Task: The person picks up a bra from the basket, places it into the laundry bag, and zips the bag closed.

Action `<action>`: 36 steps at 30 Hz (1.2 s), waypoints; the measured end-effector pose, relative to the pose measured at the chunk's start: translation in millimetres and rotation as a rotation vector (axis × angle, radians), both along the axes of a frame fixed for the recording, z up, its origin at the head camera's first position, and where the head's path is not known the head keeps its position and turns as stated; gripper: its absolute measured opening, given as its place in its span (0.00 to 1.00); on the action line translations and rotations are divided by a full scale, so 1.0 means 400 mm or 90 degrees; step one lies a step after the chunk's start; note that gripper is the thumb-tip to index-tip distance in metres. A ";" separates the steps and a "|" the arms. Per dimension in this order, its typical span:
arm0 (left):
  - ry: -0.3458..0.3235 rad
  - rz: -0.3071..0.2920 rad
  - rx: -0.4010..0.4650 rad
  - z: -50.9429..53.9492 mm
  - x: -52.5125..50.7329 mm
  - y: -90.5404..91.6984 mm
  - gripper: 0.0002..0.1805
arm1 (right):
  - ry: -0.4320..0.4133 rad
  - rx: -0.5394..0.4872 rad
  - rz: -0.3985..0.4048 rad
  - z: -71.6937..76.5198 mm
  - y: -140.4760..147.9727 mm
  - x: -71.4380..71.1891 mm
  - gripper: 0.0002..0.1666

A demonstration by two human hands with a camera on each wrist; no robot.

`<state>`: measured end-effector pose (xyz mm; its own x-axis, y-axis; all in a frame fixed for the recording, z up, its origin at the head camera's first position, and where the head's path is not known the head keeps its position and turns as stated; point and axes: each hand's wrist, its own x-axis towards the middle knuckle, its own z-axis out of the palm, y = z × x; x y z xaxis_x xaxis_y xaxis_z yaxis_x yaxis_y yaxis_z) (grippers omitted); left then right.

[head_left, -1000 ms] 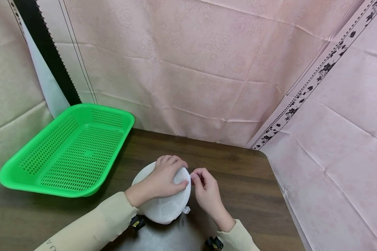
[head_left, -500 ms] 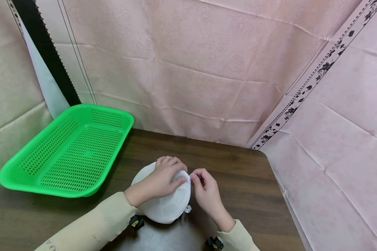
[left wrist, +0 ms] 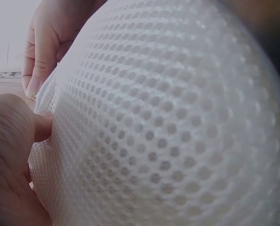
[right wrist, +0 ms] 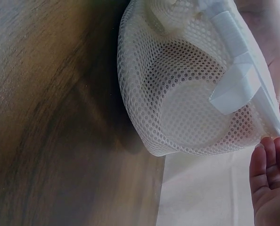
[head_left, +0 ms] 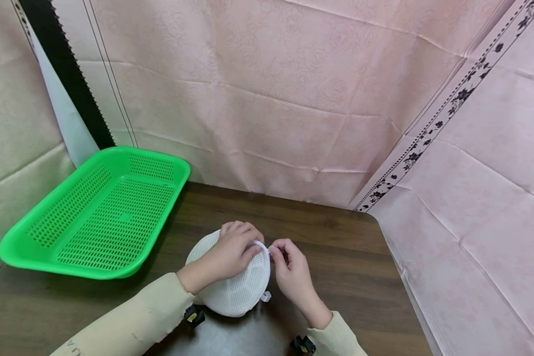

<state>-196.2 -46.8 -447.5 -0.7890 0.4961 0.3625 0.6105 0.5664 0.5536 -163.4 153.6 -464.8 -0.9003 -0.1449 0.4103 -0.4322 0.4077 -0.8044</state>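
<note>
A round white mesh laundry bag [head_left: 244, 291] stands on the table, its honeycomb netting filling most of the left wrist view. My left hand [head_left: 227, 257] grips it from above, fingers over the far side and the thumb [left wrist: 43, 127] pressing into the mesh near the edge. At the bag's right edge, my right hand [head_left: 293, 272] pinches the end of the white zipper edging [right wrist: 267, 110]; the fingertips hide whether a pull tab is between them. A white fabric loop [right wrist: 236, 89] sticks out from the edging. Through the netting a pale round shape shows.
A green perforated plastic basket [head_left: 184, 173] stands at the left of the brown wooden table [head_left: 338, 247]. Pink patterned cloth [head_left: 267, 99] hangs behind the table and along both sides.
My left thumb has drawn back from the bag's right edge and up a little. The white loop has shifted slightly right. My right hand stays nearly still at the edge.
</note>
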 end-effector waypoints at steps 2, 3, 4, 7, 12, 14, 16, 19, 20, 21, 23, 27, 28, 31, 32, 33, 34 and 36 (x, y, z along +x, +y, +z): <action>0.000 0.003 0.001 -0.001 0.000 0.000 0.04 | -0.001 0.000 0.000 0.002 -0.001 0.001 0.06; 0.001 0.004 0.002 0.000 0.000 0.000 0.04 | -0.002 0.001 -0.001 0.002 -0.001 0.001 0.06; 0.002 0.005 0.002 -0.001 0.000 0.000 0.04 | -0.002 0.001 0.000 0.002 -0.001 0.001 0.06; -0.001 0.006 0.005 0.000 0.001 -0.001 0.04 | 0.000 -0.001 0.000 0.002 -0.002 0.000 0.06; 0.001 0.008 0.012 -0.003 0.001 0.000 0.03 | 0.004 -0.001 0.000 0.000 -0.001 0.000 0.06; 0.003 0.010 0.018 -0.006 -0.002 0.001 0.04 | 0.003 -0.001 -0.001 0.000 -0.001 0.001 0.06; 0.005 0.015 0.028 -0.009 -0.005 0.000 0.04 | 0.003 -0.003 -0.001 0.000 0.000 0.001 0.07; 0.004 0.024 0.041 -0.012 -0.009 -0.003 0.05 | 0.005 -0.003 -0.001 0.000 0.000 0.001 0.07; 0.002 0.026 0.044 -0.012 -0.010 -0.004 0.06 | 0.006 -0.003 0.000 0.000 0.001 0.001 0.06; 0.003 0.027 0.046 -0.013 -0.011 -0.005 0.06 | 0.006 -0.003 0.001 -0.001 0.001 0.001 0.06; 0.000 0.026 0.049 -0.015 -0.013 -0.007 0.06 | 0.007 -0.003 0.003 -0.001 0.001 0.000 0.06; -0.002 0.025 0.054 -0.015 -0.014 -0.007 0.06 | 0.006 -0.005 0.004 -0.002 0.001 -0.001 0.07; -0.004 0.025 0.055 -0.014 -0.014 -0.007 0.06 | 0.005 -0.005 0.005 -0.002 0.001 -0.001 0.07; -0.004 0.028 0.058 -0.013 -0.012 -0.006 0.05 | 0.005 -0.008 0.008 -0.002 0.001 -0.001 0.06; -0.005 0.029 0.059 -0.012 -0.012 -0.006 0.05 | 0.006 -0.008 0.008 -0.002 0.001 -0.002 0.06; -0.007 0.029 0.059 -0.012 -0.012 -0.006 0.05 | 0.007 -0.008 0.007 -0.003 0.001 -0.002 0.06; -0.006 0.029 0.060 -0.012 -0.013 -0.006 0.05 | 0.009 -0.007 0.007 -0.003 0.001 -0.002 0.05; -0.007 0.032 0.060 -0.012 -0.013 -0.005 0.05 | 0.016 -0.008 0.005 -0.005 0.001 -0.004 0.05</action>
<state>-201.6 -48.8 -452.4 -0.8162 0.4203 0.3965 0.5761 0.5406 0.6130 -164.9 153.9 -466.8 -0.8882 -0.1475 0.4352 -0.4563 0.3943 -0.7977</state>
